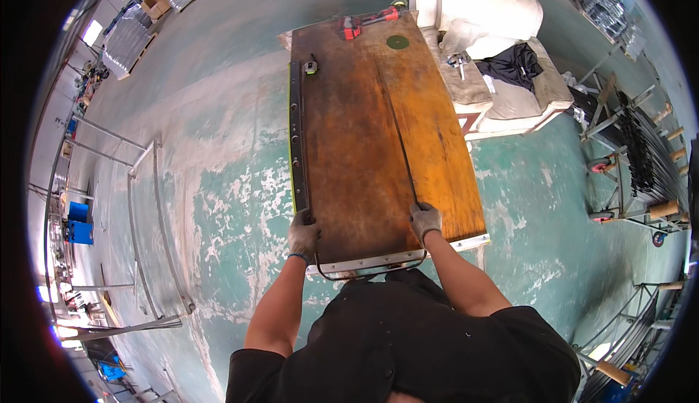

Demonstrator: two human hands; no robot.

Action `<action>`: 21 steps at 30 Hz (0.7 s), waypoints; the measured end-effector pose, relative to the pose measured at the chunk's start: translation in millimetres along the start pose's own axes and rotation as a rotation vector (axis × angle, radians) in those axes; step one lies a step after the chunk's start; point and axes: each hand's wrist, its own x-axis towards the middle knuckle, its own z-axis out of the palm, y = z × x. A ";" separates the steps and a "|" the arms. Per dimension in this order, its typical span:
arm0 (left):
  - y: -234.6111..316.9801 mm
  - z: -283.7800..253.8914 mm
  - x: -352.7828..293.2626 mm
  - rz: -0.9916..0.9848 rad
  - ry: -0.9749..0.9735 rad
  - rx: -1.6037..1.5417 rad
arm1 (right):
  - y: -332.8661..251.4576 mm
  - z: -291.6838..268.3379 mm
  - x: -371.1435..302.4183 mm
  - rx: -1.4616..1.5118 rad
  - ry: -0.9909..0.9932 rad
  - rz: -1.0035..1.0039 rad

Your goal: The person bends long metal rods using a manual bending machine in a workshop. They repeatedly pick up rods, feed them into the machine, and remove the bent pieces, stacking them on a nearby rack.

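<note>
Both my hands wear grey work gloves. In them is a thin dark metal rod frame [402, 145], bent into a U whose rounded end hangs past the table's near edge, close to my body. My left hand [303, 236] is closed round one leg at the near left corner. My right hand [426, 222] grips the other leg, which runs far up the brown wooden tabletop [349, 133]. Along the left edge lies a dark straight bar with holes [295, 137]; how the left leg runs beside it is hard to make out.
A tape measure [312, 66], a red cordless power tool [351, 29] and a green disc [397, 42] lie toward the far end. Beyond the right edge stands a worn beige sofa [510, 108]. Metal frames [156, 221] stand left; a wheeled rack [619, 184] stands right.
</note>
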 end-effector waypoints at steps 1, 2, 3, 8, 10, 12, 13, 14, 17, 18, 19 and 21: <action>-20.4 -7.6 7.6 0.056 0.047 0.085 | -4.2 11.7 1.4 -0.050 -0.014 0.010; -44.6 -5.7 28.3 0.132 0.069 0.179 | 7.2 17.1 22.8 -0.029 0.002 -0.045; -43.4 12.2 50.0 0.240 0.043 0.281 | 32.6 8.3 68.1 0.018 0.071 -0.106; -89.3 -6.6 48.4 0.239 0.004 0.389 | -26.9 36.5 49.6 -0.164 0.111 -0.293; -95.9 -6.2 49.2 0.340 -0.015 0.482 | -29.3 23.1 40.5 -0.353 0.137 -0.430; -73.2 -4.7 18.6 0.520 0.005 0.649 | -25.3 10.8 18.8 -0.585 0.160 -0.498; -74.1 -10.5 0.5 0.572 0.050 0.691 | -42.2 10.3 -23.1 -0.727 0.139 -0.509; -66.7 -12.3 -13.2 0.651 -0.003 0.732 | -49.5 5.1 -52.0 -0.862 0.144 -0.516; -65.4 -11.1 -33.2 0.876 -0.174 0.855 | -13.5 -8.8 -83.4 -0.987 0.111 -0.592; -73.6 -9.8 -35.6 0.876 -0.222 0.910 | -1.9 -9.1 -88.1 -0.962 0.089 -0.584; -77.1 -9.0 -38.5 0.880 -0.270 0.966 | 6.2 -6.9 -91.8 -0.933 0.068 -0.577; -83.3 -7.8 -43.0 0.847 -0.327 1.027 | 17.0 -5.9 -92.2 -0.908 0.065 -0.532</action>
